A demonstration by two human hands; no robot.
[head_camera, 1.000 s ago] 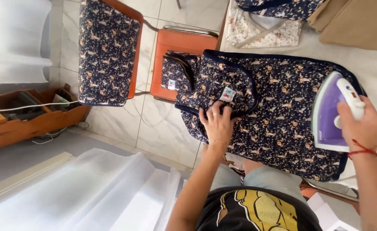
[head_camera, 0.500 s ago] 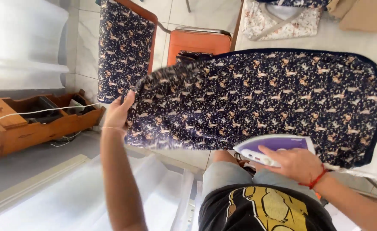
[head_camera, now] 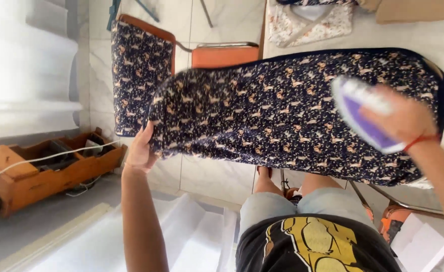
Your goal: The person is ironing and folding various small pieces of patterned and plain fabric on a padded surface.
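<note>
Navy floral-print cotton fabric (head_camera: 282, 116) lies spread before us; our left hand (head_camera: 140, 148) pinches its near-left edge, while our right hand (head_camera: 400, 121) grips a purple-and-white iron (head_camera: 355, 113) upon it

Dark navy fabric (head_camera: 282, 111) with small orange-and-white print, spread flat over board, left end pulled taut off edge. Purple-and-white iron (head_camera: 363, 113) tilted above fabric's right part, blurred.

Matt printed cloth (head_camera: 282, 106); glossy plastic iron (head_camera: 360, 118); wooden crate (head_camera: 41, 174); glossy tiled floor (head_camera: 207, 176).
</note>
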